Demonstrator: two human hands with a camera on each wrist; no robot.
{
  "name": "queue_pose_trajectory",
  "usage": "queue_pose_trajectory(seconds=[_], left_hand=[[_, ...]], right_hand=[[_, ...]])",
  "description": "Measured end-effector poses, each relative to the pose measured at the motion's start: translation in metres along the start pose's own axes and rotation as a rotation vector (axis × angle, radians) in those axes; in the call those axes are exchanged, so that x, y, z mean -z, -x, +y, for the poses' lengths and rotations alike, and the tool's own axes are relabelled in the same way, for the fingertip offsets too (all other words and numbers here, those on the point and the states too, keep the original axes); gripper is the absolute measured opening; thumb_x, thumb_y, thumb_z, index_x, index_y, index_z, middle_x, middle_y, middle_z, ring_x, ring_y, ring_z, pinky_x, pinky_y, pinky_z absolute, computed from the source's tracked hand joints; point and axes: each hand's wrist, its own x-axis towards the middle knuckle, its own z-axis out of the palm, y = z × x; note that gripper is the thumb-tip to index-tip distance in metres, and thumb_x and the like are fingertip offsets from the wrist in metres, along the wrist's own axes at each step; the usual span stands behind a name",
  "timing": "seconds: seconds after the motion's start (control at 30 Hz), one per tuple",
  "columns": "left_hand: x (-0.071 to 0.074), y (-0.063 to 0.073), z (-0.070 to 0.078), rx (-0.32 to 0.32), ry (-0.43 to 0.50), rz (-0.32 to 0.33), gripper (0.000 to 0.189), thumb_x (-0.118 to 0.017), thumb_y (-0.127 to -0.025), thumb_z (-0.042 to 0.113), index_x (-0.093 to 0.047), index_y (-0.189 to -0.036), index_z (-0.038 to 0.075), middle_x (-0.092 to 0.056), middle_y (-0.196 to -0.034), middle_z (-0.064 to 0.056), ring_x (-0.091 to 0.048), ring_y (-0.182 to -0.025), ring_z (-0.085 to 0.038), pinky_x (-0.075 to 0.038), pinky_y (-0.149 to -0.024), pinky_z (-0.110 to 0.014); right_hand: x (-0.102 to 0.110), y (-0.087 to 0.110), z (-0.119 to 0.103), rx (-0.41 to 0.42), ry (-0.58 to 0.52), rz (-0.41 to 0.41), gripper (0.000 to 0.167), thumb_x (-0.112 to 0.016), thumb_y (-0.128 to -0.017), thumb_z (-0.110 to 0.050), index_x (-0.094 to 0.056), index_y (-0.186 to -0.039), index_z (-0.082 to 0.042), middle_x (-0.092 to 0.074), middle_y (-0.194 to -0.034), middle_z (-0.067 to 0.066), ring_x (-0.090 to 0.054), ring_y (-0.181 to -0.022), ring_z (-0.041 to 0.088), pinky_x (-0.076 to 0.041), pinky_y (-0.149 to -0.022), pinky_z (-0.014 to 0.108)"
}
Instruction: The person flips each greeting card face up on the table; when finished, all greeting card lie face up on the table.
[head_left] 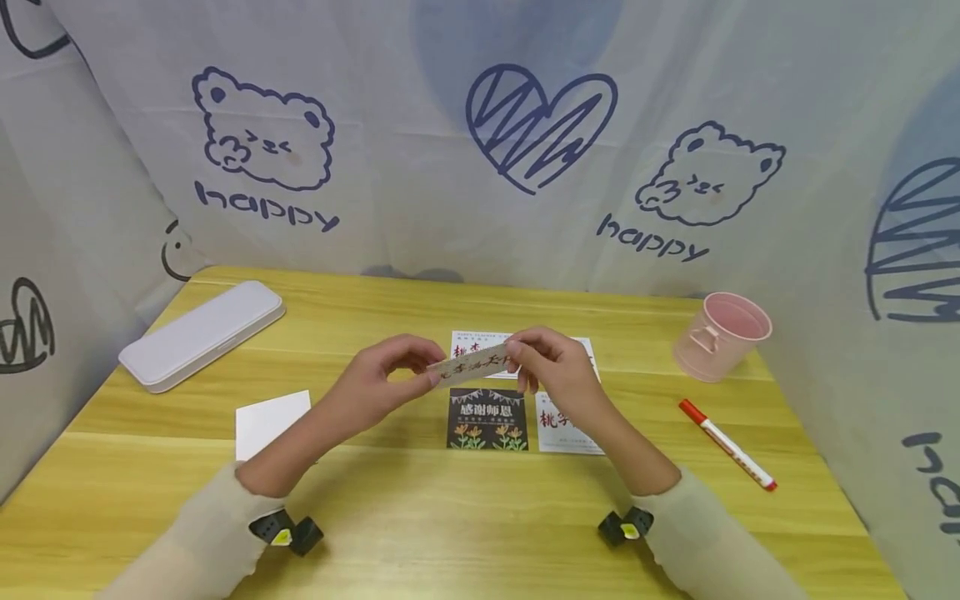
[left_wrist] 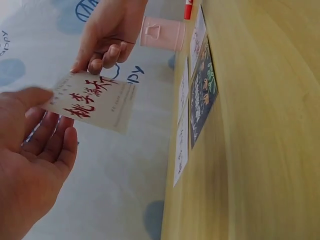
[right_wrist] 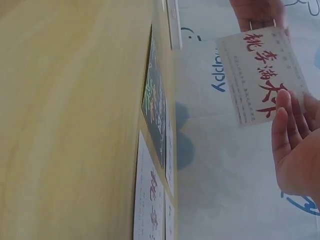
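Note:
A white card with red brush lettering (left_wrist: 92, 102) is held up above the table between both hands. My left hand (head_left: 382, 375) pinches its left end between thumb and fingers. The opposite end is pinched by my right hand (head_left: 555, 362). In the right wrist view the lettered face of the card (right_wrist: 262, 75) shows almost whole, with the right fingertips over one corner. Below the hands lie a black card with flowers and white lettering (head_left: 487, 421) and a white card with red lettering (head_left: 566, 429). Behind them, more white lettered cards (head_left: 468, 340) are partly hidden by the hands.
A plain white card (head_left: 272, 425) lies by my left forearm, which partly covers it. A white case (head_left: 202, 333) sits at the back left. To the right are a pink cup (head_left: 712, 337) and a red-capped marker (head_left: 727, 444). A printed curtain (head_left: 450, 225) hangs behind the table.

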Motion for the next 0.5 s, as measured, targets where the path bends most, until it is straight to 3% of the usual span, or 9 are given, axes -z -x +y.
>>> queue_pose_trajectory(seconds=[0.17, 0.3, 0.5], left_hand=[[0.001, -0.003, -0.004, 0.075, 0.028, 0.059, 0.018, -0.068, -0.097, 0.017, -0.067, -0.114, 0.010, -0.069, -0.107, -0.007, -0.067, -0.096, -0.021, -0.056, -0.081, -0.029], [0.004, -0.004, -0.006, 0.115, 0.105, 0.100, 0.022, -0.066, -0.098, 0.015, -0.063, -0.118, 0.007, -0.066, -0.107, -0.011, -0.066, -0.094, -0.022, -0.056, -0.081, -0.027], [0.010, -0.008, -0.011, 0.168, 0.186, 0.090, 0.029, -0.066, -0.098, 0.012, -0.059, -0.124, 0.004, -0.064, -0.110, -0.015, -0.067, -0.092, -0.020, -0.057, -0.082, -0.026]], right_hand=[[-0.001, 0.001, -0.001, -0.044, 0.018, 0.016, 0.025, -0.062, -0.102, -0.032, -0.069, -0.108, -0.010, -0.064, -0.079, 0.009, -0.052, -0.055, 0.014, -0.043, -0.050, 0.024], [0.001, 0.001, -0.001, -0.026, 0.105, 0.024, 0.024, -0.062, -0.102, -0.032, -0.070, -0.108, -0.011, -0.059, -0.080, 0.005, -0.046, -0.063, 0.013, -0.041, -0.055, 0.022], [0.002, -0.002, 0.001, -0.015, 0.179, 0.031, 0.028, -0.068, -0.098, -0.027, -0.068, -0.123, -0.015, -0.065, -0.100, 0.004, -0.059, -0.079, 0.034, -0.050, -0.063, 0.025]])
